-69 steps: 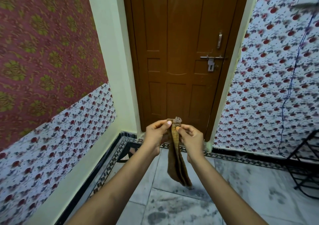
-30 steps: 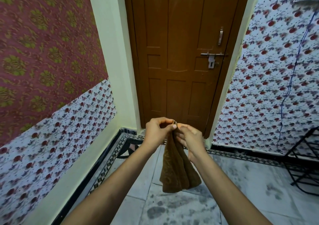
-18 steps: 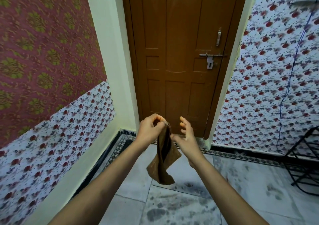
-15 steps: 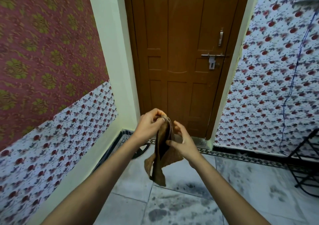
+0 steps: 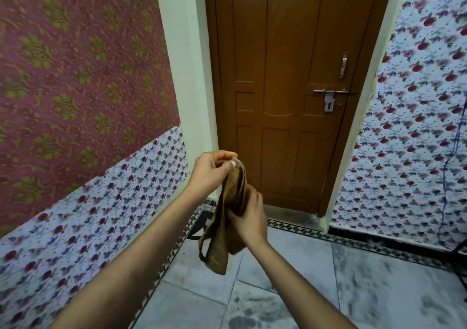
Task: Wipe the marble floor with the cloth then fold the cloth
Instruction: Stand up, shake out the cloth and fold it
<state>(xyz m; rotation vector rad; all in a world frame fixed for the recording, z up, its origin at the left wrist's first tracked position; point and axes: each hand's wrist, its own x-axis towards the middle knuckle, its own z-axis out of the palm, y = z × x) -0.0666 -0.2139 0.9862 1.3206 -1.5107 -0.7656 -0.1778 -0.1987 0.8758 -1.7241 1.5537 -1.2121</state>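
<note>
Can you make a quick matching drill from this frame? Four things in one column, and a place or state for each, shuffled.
Things:
1. cloth
2. left hand
3. right hand
4. door bolt

Places or states:
A. pinches the cloth's top edge
B. mounted on the brown door, right side
C. hangs bunched above the marble floor
D. grips the cloth at mid-height

Pairs: 1-C, 2-A, 3-D, 4-B
</note>
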